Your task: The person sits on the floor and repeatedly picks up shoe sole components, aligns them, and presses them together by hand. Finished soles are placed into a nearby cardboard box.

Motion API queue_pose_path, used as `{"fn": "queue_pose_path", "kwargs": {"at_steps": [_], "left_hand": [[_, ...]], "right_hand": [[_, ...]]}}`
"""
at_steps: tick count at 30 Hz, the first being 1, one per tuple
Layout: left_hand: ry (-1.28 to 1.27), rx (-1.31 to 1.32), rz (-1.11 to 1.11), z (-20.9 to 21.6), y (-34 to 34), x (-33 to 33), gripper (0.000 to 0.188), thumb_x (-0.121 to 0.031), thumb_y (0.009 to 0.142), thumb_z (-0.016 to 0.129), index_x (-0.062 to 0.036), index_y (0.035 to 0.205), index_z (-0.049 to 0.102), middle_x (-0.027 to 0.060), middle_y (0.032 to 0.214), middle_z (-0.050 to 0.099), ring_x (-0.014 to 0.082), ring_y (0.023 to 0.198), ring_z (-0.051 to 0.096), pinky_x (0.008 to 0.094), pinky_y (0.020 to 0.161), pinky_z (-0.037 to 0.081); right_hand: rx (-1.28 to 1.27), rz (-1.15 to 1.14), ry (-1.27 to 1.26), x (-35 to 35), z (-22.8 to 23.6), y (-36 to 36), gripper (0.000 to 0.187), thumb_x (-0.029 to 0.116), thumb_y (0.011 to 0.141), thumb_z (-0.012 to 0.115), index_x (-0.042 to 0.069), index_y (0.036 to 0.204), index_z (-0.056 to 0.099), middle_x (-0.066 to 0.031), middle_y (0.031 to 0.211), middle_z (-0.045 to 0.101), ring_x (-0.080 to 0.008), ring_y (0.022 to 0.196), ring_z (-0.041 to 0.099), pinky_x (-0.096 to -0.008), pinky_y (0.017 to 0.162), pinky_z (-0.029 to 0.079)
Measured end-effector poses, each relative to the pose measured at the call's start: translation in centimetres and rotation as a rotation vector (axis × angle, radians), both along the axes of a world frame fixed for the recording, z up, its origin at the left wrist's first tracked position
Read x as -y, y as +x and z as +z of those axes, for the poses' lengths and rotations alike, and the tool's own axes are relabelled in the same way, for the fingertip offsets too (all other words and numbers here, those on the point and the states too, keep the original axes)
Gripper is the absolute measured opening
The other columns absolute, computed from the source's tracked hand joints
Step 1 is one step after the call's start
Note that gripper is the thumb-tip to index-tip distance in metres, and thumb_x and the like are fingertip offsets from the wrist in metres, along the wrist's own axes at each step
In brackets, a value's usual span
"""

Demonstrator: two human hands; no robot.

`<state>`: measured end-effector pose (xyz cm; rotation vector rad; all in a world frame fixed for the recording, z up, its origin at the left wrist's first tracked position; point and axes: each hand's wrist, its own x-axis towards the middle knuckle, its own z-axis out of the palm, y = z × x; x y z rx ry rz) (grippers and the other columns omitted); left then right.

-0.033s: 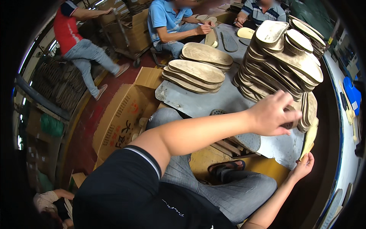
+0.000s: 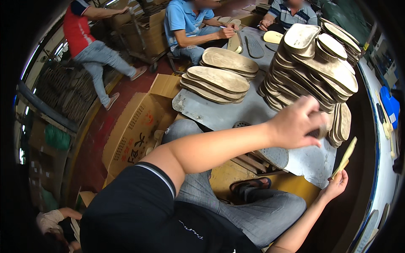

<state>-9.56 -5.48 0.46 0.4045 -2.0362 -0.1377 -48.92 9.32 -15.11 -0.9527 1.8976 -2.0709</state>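
My left hand (image 2: 294,123) hovers over the grey table, in front of a tall stack of cork-brown footbeds (image 2: 295,80). Its fingers and thumb curl around a small brownish thing, blurred and mostly hidden. At the table's right edge, my right hand (image 2: 336,184) pinches a thin pale yellow insole (image 2: 346,157) by its lower end. The insole stands nearly on edge, its tip pointing up and away. Several footbeds (image 2: 342,122) lean upright against the tall stack, between my two hands.
Two lower footbed piles (image 2: 216,79) lie on the left of the table (image 2: 198,110). An open cardboard box (image 2: 126,130) stands left of my knees. Two people (image 2: 185,29) sit across the table; another person (image 2: 78,31) is beside a cart. A long pale bench (image 2: 382,156) runs along the right.
My left hand has shifted slightly left. The yellow insole has tilted, and its tip is lower and farther right, apart from the leaning footbeds. The person by the cart has moved slightly right.
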Motion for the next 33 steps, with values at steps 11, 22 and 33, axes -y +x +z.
{"fn": "queue_pose_path", "kwargs": {"at_steps": [11, 22, 33], "left_hand": [[0.885, 0.246, 0.558, -13.4, 11.9, 6.9, 0.081, -0.049, 0.111, 0.084, 0.0154, 0.155, 0.061, 0.0360, 0.142, 0.077, 0.0476, 0.133, 0.077, 0.0539, 0.117, 0.061], [0.757, 0.486, 0.504, -10.3, 12.9, 4.2, 0.084, -0.044, 0.104, 0.090, 0.0059, 0.166, 0.062, 0.0324, 0.153, 0.071, 0.0467, 0.143, 0.070, 0.0504, 0.123, 0.057], [0.776, 0.664, 0.243, -7.5, 18.4, -2.7, 0.119, -0.016, 0.079, 0.106, -0.0035, 0.180, 0.043, 0.0249, 0.155, 0.064, 0.0449, 0.149, 0.062, 0.0496, 0.126, 0.052]], "right_hand": [[-0.137, 0.000, 0.021, 1.0, -1.3, -0.3, 0.022, 0.018, 0.118, 0.075, 0.002, 0.133, 0.077, -0.0025, 0.112, 0.078, -0.0079, 0.086, 0.068, -0.0244, 0.066, 0.051], [-0.444, -0.119, 0.337, 1.7, 3.1, 6.6, 0.017, 0.013, 0.110, 0.079, -0.001, 0.119, 0.079, -0.0045, 0.097, 0.080, -0.0121, 0.081, 0.070, -0.0335, 0.074, 0.060], [-0.609, 0.403, 0.629, 3.8, 5.8, 16.8, 0.030, 0.004, 0.102, 0.078, -0.003, 0.132, 0.079, -0.0266, 0.107, 0.084, -0.0451, 0.096, 0.082, -0.0520, 0.092, 0.065]]}}
